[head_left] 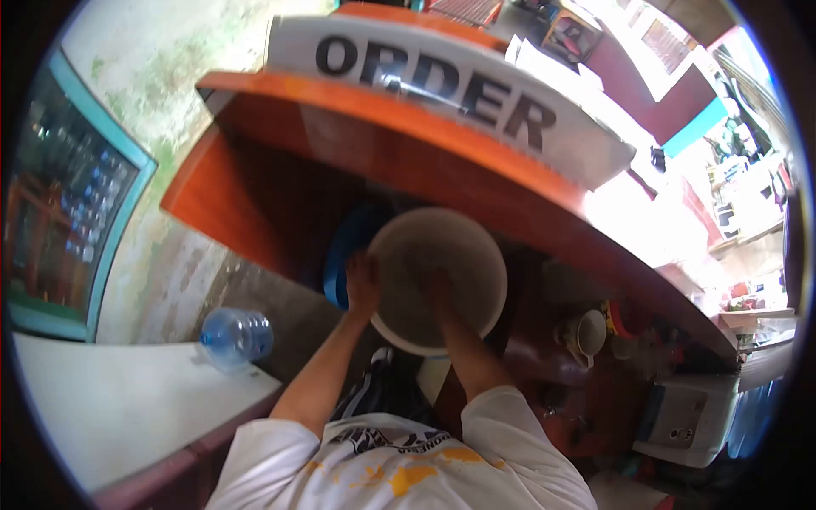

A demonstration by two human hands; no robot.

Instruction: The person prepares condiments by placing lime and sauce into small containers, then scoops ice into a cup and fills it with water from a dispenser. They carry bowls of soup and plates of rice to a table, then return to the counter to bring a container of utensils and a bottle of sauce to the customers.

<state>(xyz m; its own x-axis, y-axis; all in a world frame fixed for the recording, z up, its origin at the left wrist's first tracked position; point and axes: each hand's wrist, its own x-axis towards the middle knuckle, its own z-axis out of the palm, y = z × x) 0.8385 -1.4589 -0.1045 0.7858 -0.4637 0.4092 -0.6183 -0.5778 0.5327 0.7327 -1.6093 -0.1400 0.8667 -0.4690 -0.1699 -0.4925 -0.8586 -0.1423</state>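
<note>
A large whitish bucket [498, 255] stands under the orange counter, its round mouth facing me. My left hand [363, 285] is at the left side of its rim, with the fingers closed over the edge. Behind that hand, a blue basin [333, 276] shows partly beside the bucket. My right hand [438, 293] reaches down inside the bucket. Shadow blurs its fingers, and I cannot make out whether they hold anything. The bucket's contents are too dim to tell.
The orange counter [357, 119] with an "ORDER" sign [442, 85] overhangs the bucket. At left, a clear bluish water jug [238, 336] is beside a white tabletop [127, 399]. On the right are a cream jug [586, 334] and a white appliance [687, 416].
</note>
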